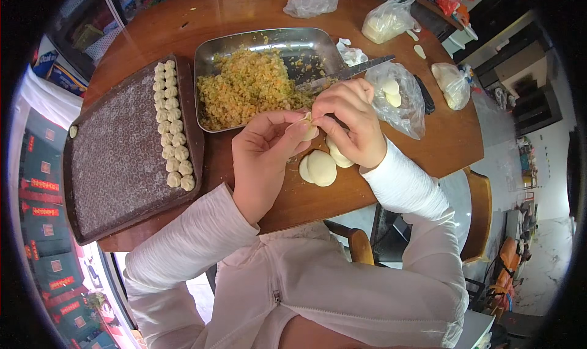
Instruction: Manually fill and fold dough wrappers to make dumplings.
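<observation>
Between both hands a small dough dumpling (pixel 310 131) is held up over the near side of the table. My left hand (pixel 270 151) cups it from below and the left, thumb against its front. Fingertips of my right hand (pixel 348 119) pinch its upper right edge. Just below lie round dough wrappers (pixel 321 168), partly overlapping, some behind my right wrist. A metal tray (pixel 200 73) beyond the hands holds a crumbly yellow-green filling (pixel 252 85), with a long flat metal utensil (pixel 367 65) across its right edge. Two rows of pleated dumplings (pixel 173 114) line the right side of a dark, floured tray (pixel 110 142).
A plastic bag with wrappers (pixel 399 96) lies right of the filling tray, beside a black object (pixel 424 94). Farther off are a bag of dough (pixel 390 21), another filled bag (pixel 451 85) and a crumpled bag (pixel 312 3). A wooden chair (pixel 477 216) stands beyond the table's right edge.
</observation>
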`<state>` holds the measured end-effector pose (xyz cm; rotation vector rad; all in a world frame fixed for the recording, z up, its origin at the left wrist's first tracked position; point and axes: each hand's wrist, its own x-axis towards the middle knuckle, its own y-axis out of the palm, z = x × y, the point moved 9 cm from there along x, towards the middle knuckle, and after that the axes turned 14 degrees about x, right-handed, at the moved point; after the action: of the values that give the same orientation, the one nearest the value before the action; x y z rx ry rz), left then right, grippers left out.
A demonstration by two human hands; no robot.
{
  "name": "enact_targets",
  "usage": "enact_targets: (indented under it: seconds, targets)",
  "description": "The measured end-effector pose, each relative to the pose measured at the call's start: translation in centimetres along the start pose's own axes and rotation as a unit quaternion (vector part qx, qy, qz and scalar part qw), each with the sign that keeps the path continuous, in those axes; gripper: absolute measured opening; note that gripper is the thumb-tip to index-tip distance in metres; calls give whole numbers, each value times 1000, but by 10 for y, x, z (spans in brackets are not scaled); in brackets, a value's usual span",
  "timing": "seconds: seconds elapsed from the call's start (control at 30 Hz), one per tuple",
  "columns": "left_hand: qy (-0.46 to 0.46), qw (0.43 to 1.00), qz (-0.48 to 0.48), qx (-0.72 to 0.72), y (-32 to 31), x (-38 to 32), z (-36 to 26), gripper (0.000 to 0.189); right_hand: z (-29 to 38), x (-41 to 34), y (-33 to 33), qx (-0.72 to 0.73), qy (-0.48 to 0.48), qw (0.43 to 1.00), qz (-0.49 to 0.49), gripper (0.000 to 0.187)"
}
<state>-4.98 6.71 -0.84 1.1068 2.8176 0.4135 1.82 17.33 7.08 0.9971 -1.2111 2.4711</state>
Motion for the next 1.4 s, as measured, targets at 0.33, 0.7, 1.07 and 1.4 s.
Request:
enact_targets:
  seconds: [0.33, 0.7, 1.07, 1.4]
  targets:
    - [-9, 1000, 7, 13, 1, 1, 3, 18, 3, 0, -8, 16, -22, 999, -18, 10]
    - [-11, 1000, 22, -7, 2, 1, 3, 19, 0, 0, -8, 35, -10, 999, -15, 13]
    - [-36, 998, -29, -33, -4, 0, 7, 23, 1, 2, -1, -3, 4, 1000, 10, 9]
    - [-8, 1000, -11, 4, -2, 5, 4, 14, -3, 1, -1, 3, 10, 1000, 5, 11]
